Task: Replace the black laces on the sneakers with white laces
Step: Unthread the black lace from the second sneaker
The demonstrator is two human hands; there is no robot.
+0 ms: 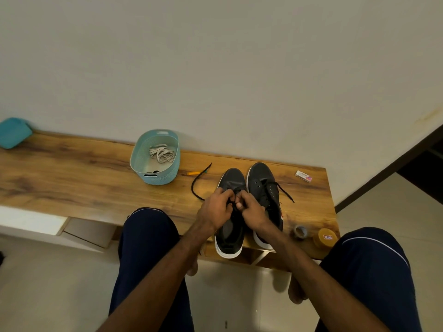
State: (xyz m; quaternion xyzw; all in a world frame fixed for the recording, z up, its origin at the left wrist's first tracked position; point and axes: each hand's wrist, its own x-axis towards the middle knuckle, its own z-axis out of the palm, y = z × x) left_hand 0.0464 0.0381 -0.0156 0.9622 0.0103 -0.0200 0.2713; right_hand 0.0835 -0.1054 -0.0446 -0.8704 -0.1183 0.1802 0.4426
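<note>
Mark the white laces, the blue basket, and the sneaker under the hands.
white laces [162, 153]: head view, middle of the bundle.
blue basket [160, 180]: head view, near outer wall.
sneaker under the hands [233, 179]: head view, toe cap.

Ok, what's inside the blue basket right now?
A bundle of white laces lies on the floor of the blue basket, toward its far side. A small dark thing shows at the near edge; the near wall covers part of it, so I cannot identify it.

Sneakers [261, 179] side by side; white laces [162, 153] in basket [158, 180].
</note>
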